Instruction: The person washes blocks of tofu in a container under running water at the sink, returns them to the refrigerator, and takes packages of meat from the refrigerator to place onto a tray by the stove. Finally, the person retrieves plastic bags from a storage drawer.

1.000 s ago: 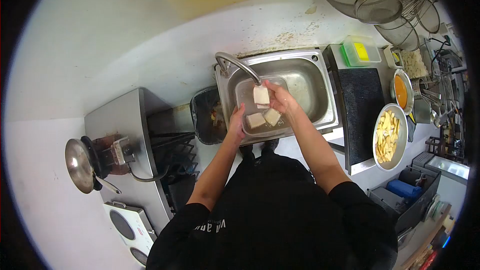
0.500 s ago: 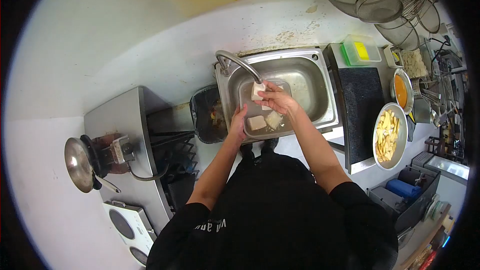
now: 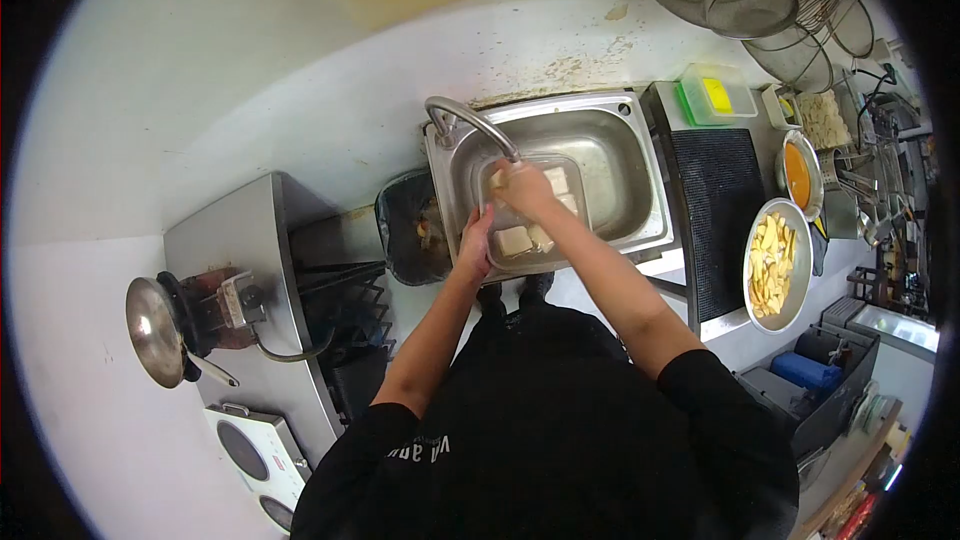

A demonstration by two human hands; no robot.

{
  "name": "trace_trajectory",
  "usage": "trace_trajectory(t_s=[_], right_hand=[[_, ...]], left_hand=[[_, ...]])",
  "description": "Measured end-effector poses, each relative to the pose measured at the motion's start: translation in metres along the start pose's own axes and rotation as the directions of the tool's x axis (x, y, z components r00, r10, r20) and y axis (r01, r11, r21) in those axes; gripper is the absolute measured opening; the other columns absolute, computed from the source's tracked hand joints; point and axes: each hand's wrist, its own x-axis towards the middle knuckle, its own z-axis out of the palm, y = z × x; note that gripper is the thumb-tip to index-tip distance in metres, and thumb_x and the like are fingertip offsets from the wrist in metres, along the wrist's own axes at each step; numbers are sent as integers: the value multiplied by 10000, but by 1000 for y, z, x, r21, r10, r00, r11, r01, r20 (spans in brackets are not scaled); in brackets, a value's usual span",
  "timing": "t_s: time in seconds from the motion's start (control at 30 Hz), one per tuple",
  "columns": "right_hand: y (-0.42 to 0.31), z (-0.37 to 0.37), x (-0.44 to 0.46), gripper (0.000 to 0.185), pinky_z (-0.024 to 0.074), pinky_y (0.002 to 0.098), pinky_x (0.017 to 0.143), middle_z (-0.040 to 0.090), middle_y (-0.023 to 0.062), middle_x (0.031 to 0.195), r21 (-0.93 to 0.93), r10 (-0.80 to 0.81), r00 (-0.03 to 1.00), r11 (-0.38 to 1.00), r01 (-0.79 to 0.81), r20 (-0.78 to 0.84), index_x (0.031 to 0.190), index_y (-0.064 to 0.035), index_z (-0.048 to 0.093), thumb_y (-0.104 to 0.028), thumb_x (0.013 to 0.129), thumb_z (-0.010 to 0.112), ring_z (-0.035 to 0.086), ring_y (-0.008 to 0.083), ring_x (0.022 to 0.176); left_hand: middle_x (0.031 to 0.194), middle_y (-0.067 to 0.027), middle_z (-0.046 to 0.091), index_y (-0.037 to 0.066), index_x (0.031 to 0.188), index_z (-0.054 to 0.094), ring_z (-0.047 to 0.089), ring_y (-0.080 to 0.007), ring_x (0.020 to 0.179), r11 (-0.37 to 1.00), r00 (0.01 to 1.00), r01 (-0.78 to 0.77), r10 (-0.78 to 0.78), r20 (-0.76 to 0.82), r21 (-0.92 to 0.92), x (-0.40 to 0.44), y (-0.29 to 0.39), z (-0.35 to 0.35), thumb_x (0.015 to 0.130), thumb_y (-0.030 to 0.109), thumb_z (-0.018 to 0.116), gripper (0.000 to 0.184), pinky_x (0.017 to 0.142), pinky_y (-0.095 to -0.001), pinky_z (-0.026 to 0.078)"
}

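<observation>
A clear plastic tub sits in the steel sink, holding water and several white, tofu-like blocks. My left hand is closed on the tub's left side, thumb and fingers about its rim. Under the curved tap, my right hand is over the tub's back left part, palm down and slightly blurred. Its fingers are closed around a pale block, mostly hidden by the hand; only a light edge shows at the fingertips.
A black-lined bin stands left of the sink. To the right are a black ribbed mat, a bowl of cut yellowish pieces, a bowl of orange liquid and a green-edged box. Strainers hang above.
My right hand has moved slightly left and turned palm down, covering the block that showed in it. More blocks at the tub's right side show now. My left hand stays at the tub.
</observation>
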Motion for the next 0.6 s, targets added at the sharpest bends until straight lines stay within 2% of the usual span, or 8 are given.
trace_trajectory(t_s=[0.07,0.2,0.27,0.33,0.4,0.5,0.53,0.6], right_hand=[[-11,1,-5,422,492,391,799,630,202,939,-65,7,999,998,-5,36,1092,-85,603,-297,734,676,618,350,892],[31,-9,-14,361,500,401,796,638,211,921,-156,-72,996,985,78,43,1107,-61,594,-225,786,596,631,335,888],[23,-42,-35,353,504,395,804,631,215,966,-410,209,962,904,-120,179,1126,-6,563,-166,815,523,617,339,919],[36,-15,-39,348,504,390,808,618,210,1008,-512,171,982,853,-104,85,1112,20,551,-157,816,510,594,335,955],[44,7,-37,345,504,385,811,604,206,1050,-604,119,993,791,-100,-8,1098,47,539,-149,816,497,571,330,992],[38,16,-37,320,504,356,808,569,181,1123,-670,125,987,725,-161,-102,1071,51,539,-143,820,492,518,318,1049],[35,13,-37,323,491,363,820,573,177,1118,-585,143,984,791,-178,-107,1074,52,537,-143,822,487,513,309,1058],[39,17,-35,326,478,369,832,577,173,1113,-492,165,979,847,-201,-117,1078,54,534,-143,824,481,507,300,1067]], left_hand=[[1312,-127,436,61,1383,279,471,-268,1165,1000,1000,12,-12,9,-9,2,-1,-1,872,384,588,678,942,-411,421],[1393,-144,339,74,1432,158,439,-302,1205,995,995,98,-97,30,-25,5,-1,-16,851,408,608,807,956,-444,416],[1406,-143,321,77,1439,129,431,-307,1214,994,995,95,-94,39,-48,10,-5,-21,847,414,611,834,952,-450,419],[1420,-141,302,80,1446,100,424,-312,1223,993,994,96,-93,55,-62,12,-9,-19,843,419,613,862,948,-456,421],[1239,-117,508,81,1322,364,522,-301,1110,985,995,97,-97,6,-141,11,-11,-14,905,427,505,560,927,-471,435],[1226,-115,522,84,1300,402,526,-287,1108,992,997,79,-79,2,-102,28,-19,-29,907,431,497,533,918,-455,445],[1226,-115,522,84,1300,402,526,-287,1108,992,997,83,-83,9,-98,27,-19,-29,907,431,497,533,918,-455,445],[1215,-111,533,83,1287,425,527,-279,1108,994,993,-67,75,89,-87,22,-18,-27,892,455,511,549,916,-452,444]])
